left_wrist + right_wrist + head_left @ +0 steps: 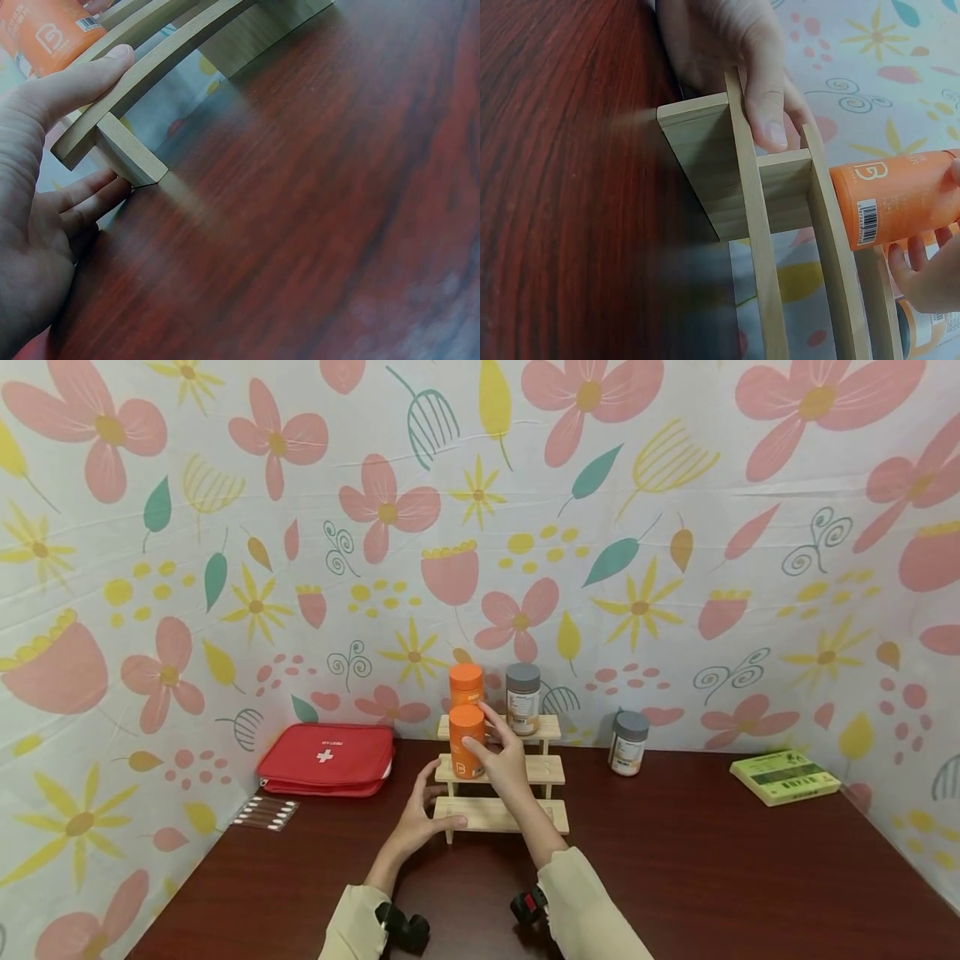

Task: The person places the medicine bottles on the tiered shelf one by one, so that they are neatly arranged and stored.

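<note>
A three-step wooden display stand (498,815) stands on the dark table. My right hand (512,770) holds an orange bottle (466,752) with an orange lid, thumb and fingers on opposite sides. In the right wrist view, that bottle's base is right at the middle step. At the stand's left end, my left hand (412,823) grips the lowest step, its thumb on top and its other fingers by the side leg (131,154). On the top step are a second orange bottle (466,678), partly hidden by the first, and a grey-lidded white bottle (522,703).
Another grey-lidded bottle (628,747) stands on the table to the stand's right. A yellow-green box (785,778) lies farther right. At left are a red first aid pouch (326,764) and a flat clear packet with white-tipped pieces (266,812). A flowered sheet (480,568) hangs behind.
</note>
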### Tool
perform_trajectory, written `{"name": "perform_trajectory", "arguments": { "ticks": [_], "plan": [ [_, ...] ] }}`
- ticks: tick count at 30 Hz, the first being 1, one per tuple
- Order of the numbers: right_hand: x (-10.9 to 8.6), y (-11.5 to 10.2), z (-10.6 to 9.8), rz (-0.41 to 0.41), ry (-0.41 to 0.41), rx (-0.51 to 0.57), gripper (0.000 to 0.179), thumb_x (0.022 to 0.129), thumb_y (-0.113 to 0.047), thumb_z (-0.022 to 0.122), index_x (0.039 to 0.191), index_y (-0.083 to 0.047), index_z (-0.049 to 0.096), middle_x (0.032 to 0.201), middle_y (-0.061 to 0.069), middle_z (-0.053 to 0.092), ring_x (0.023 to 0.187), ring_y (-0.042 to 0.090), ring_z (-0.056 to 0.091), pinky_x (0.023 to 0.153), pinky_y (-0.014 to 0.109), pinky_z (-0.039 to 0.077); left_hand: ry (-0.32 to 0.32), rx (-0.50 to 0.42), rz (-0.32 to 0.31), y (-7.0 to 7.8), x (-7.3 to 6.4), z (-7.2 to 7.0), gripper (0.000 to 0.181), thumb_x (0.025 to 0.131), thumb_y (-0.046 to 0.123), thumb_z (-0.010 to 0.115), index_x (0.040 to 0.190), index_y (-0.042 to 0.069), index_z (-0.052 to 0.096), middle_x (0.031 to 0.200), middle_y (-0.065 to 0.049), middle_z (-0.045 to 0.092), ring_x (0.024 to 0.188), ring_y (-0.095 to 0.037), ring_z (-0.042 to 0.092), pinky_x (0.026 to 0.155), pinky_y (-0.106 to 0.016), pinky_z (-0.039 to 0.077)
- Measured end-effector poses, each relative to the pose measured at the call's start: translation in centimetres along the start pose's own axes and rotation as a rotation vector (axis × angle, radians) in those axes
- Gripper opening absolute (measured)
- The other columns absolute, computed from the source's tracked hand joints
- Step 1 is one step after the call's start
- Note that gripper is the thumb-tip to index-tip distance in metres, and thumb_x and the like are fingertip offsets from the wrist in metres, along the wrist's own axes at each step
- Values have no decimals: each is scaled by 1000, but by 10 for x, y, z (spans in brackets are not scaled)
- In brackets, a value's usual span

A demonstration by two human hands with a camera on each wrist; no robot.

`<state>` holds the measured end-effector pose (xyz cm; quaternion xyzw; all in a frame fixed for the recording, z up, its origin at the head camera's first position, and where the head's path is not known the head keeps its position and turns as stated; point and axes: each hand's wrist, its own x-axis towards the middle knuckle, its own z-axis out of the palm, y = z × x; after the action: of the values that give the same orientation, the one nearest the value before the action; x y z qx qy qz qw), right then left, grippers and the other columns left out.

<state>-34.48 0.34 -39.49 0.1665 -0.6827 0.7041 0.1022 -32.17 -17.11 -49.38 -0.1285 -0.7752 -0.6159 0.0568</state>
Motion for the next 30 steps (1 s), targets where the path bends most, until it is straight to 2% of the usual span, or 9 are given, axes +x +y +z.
{"name": "perform_trajectory", "arguments": {
  "ticks": [5,12,22,30],
  "plan": [
    [-3,2,-1,-39,42,-9,57,91,-11,69,144,-18,49,141,14,52,119,36,56,98,51,48,-6,-5,0,0,0,0,100,77,14,83,154,27,20,149,-14,41,132,-30,46,106,-48,34],
    [-7,0,0,-136,120,16,48,89,-8,69,136,-7,56,138,15,55,119,38,54,103,54,43,-9,-17,-10,1,2,0,100,76,14,83,154,27,20,141,-20,49,131,-31,47,102,-44,38],
    [-8,-14,-9,-137,82,5,44,89,1,66,132,3,55,137,26,54,127,47,47,106,58,39,-8,-30,-11,2,3,-3,101,76,14,83,153,27,21,139,-21,50,129,-32,48,99,-44,41],
    [-9,-10,-26,-156,126,-53,40,87,-2,70,127,-2,62,131,20,60,120,37,56,102,48,46,-27,-14,1,0,2,-2,102,75,17,84,154,23,19,137,-23,51,128,-34,48,97,-43,44]
  ]
}}
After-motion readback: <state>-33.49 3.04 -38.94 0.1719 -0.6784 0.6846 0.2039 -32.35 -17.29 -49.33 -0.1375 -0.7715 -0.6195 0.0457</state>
